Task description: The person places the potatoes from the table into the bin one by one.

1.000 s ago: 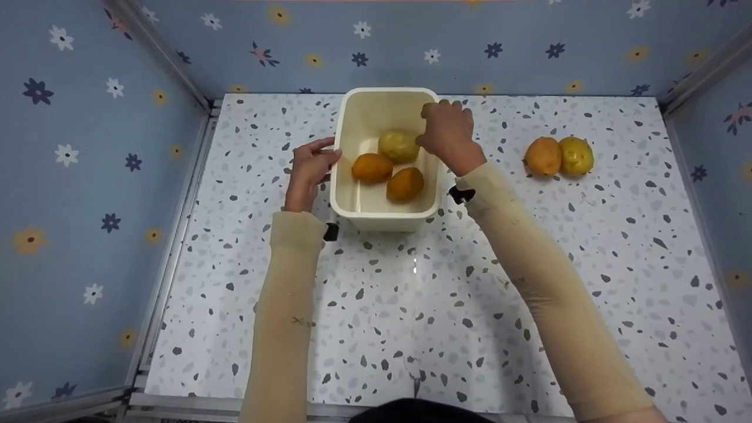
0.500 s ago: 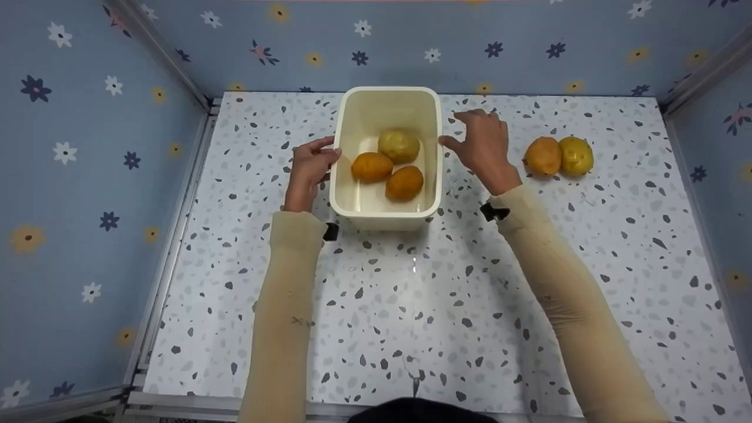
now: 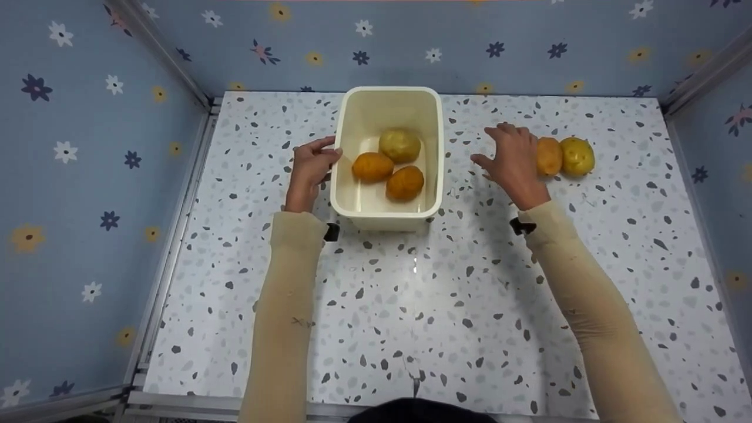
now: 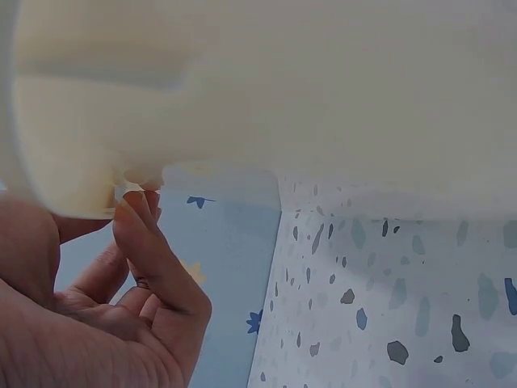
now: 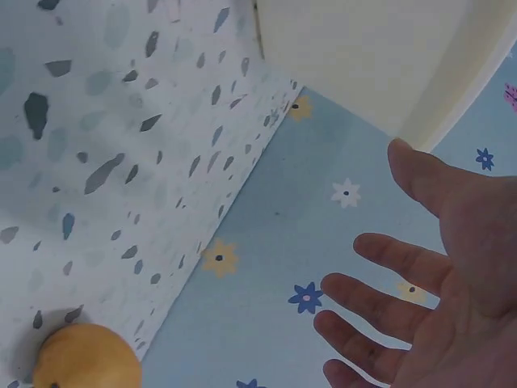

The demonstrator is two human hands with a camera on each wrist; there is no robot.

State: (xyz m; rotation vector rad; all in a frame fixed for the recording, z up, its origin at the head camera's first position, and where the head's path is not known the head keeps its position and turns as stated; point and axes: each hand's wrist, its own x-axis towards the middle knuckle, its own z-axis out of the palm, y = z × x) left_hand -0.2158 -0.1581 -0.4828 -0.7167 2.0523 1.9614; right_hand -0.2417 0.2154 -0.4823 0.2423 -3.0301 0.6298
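Note:
A cream plastic bin (image 3: 388, 222) stands at the back of the table, upright. Inside lie two orange, oval fruits (image 3: 372, 167) and a yellow-green one (image 3: 399, 145). My left hand (image 3: 308, 173) holds the bin's left side at the rim, its fingers curled at the edge in the left wrist view. To the right of the bin, my right hand (image 3: 510, 164) hovers with nothing in it, fingers and thumb spread. It partly covers an orange fruit (image 3: 550, 157), which sits against a spotted yellow-green fruit (image 3: 577, 157). In the right wrist view that orange fruit (image 5: 87, 360) shows at the lower left.
The white speckled table (image 3: 376, 329) extends in front of the bin. Blue flowered panels close off the back (image 3: 399, 47) and both sides, with a metal rail (image 3: 176, 252) along the left edge.
My right hand has left the bin's interior and moved right, toward the two fruits on the table. The left hand, the bin and the fruits have stayed in place.

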